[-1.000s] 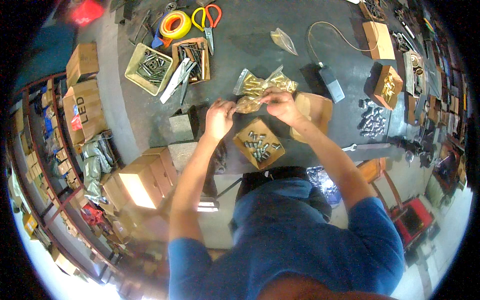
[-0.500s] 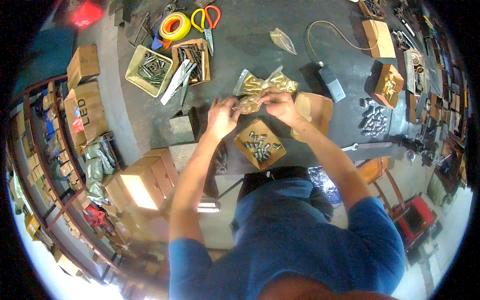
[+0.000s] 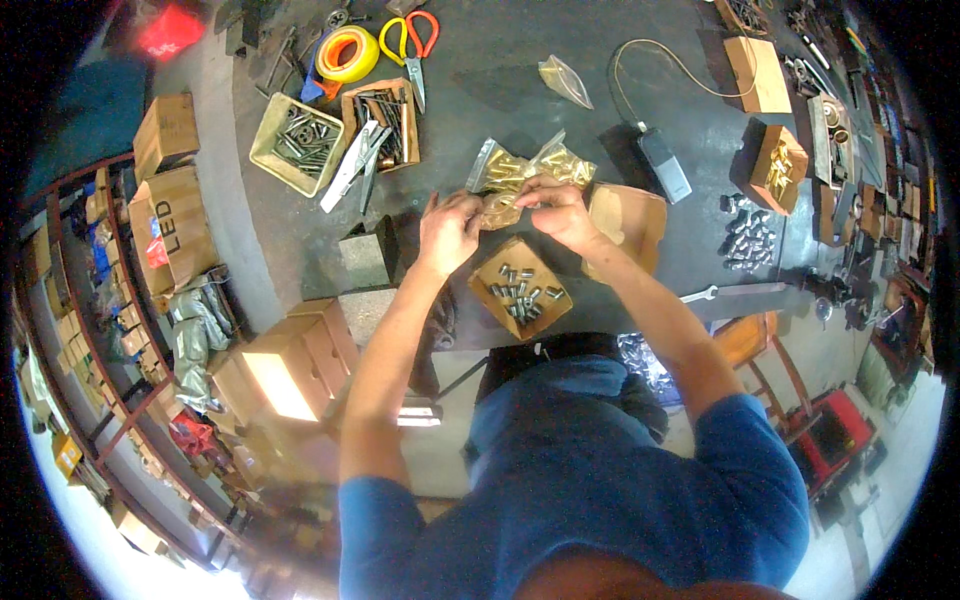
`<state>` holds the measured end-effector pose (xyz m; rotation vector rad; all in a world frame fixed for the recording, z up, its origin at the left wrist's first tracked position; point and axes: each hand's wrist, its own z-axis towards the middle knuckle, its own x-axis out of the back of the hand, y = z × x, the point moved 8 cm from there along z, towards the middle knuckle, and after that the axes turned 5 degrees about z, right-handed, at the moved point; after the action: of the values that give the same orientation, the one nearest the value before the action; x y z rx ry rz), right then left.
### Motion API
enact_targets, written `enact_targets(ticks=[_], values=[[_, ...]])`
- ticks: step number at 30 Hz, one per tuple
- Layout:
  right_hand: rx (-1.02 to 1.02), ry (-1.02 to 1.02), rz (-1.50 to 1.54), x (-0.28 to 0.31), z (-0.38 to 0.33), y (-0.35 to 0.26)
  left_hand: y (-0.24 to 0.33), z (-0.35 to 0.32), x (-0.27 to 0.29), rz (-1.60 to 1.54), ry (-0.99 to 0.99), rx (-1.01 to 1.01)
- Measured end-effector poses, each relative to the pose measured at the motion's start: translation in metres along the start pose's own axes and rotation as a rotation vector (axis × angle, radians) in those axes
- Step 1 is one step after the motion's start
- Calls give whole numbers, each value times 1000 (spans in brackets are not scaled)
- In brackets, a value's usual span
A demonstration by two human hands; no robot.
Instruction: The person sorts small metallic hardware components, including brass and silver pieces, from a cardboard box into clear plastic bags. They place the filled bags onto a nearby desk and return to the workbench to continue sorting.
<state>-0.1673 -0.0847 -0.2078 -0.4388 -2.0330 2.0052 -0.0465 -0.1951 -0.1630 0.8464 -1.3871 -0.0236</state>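
Note:
Between my two hands is a small clear plastic bag point(image 3: 499, 212) with brass-coloured parts in it. My left hand point(image 3: 450, 232) pinches its left side, fingers closed. My right hand point(image 3: 560, 212) is closed at the bag's upper right edge, thumb and fingers pressed together. Just beyond lie two more clear bags of brass parts, a left bag point(image 3: 497, 165) and a right bag point(image 3: 563, 163). Nearer me, below the hands, an open cardboard box point(image 3: 488, 272) holds several short silver metal cylinders. An open cardboard tray point(image 3: 640, 225) lies right of my right hand, partly behind the wrist.
At the left are a plastic bin point(image 3: 257, 150) of metal parts, a box of drill-like rods point(image 3: 413, 150), scissors point(image 3: 416, 75) and tape point(image 3: 348, 52). Rightward lie a cabled grey device point(image 3: 663, 165), loose silver cylinders point(image 3: 748, 235), a box of brass parts point(image 3: 762, 165) and a wrench point(image 3: 700, 294).
Both hands stay almost in place with small finger movements. The held bag shifts slightly between them, and the left hand has turned a little.

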Motion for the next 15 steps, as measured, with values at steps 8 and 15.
enact_targets(ticks=[8, 15], values=[[100, 28, 7, -8, -1, -7, -6, -1, -13, 27, -58, 28], [110, 53, -124, -8, 2, -12, 7, 4, -13, 65, -103, 15]])
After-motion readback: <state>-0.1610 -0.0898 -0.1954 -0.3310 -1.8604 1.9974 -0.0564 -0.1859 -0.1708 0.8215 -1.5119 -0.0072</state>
